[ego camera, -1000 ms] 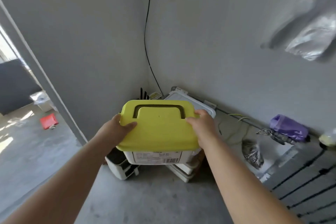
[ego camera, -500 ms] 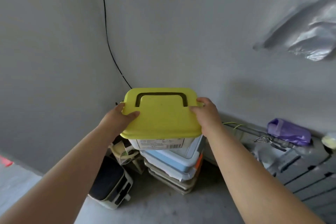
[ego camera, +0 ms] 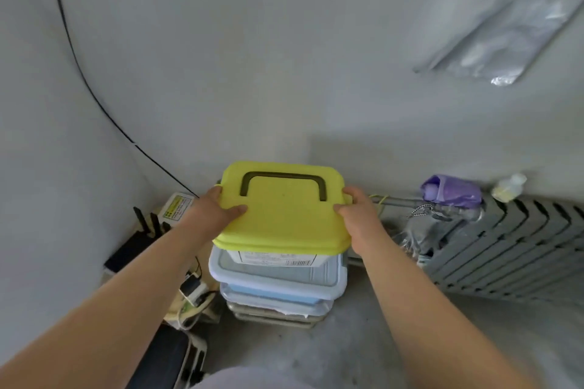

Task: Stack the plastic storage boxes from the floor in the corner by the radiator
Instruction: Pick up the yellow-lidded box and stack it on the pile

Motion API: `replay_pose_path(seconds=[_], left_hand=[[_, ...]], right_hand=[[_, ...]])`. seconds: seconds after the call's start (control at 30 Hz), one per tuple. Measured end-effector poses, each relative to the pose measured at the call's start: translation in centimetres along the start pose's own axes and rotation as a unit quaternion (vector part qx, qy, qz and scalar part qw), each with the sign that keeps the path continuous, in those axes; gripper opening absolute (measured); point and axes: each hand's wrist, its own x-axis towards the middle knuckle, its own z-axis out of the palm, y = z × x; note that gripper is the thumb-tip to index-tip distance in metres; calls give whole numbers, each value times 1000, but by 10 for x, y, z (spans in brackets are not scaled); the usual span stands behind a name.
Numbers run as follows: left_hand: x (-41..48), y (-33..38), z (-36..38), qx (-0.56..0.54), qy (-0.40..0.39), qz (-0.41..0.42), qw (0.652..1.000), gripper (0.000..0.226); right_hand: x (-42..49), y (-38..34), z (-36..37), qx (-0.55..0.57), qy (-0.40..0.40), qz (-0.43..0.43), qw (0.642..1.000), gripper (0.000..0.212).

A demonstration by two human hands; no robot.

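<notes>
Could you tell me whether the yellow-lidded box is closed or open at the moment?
Closed: the yellow lid sits flat over the box, handle folded down.

Single view, from the camera on my head, wide-angle, looking forward and steeply down into a room corner. My forearms enter from the lower left and lower right of the frame and converge at centre, where my left hand and right hand grip the yellow-lidded box at arm's length. Lens curvature bends the walls filling the upper half. The radiator lies at right centre, the concrete floor along the bottom.
</notes>
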Motion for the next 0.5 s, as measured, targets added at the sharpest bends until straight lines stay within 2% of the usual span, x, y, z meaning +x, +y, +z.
replay_pose_path(seconds=[0.23, 0.5], left_hand=[[29, -15, 7, 27, -66, 38, 997, 88], [35, -24, 7, 96, -104, 105, 984, 79]], right_hand=[[-2, 18, 9, 38, 46, 57, 997, 47], [-8, 27, 17, 35, 60, 47, 996, 43]])
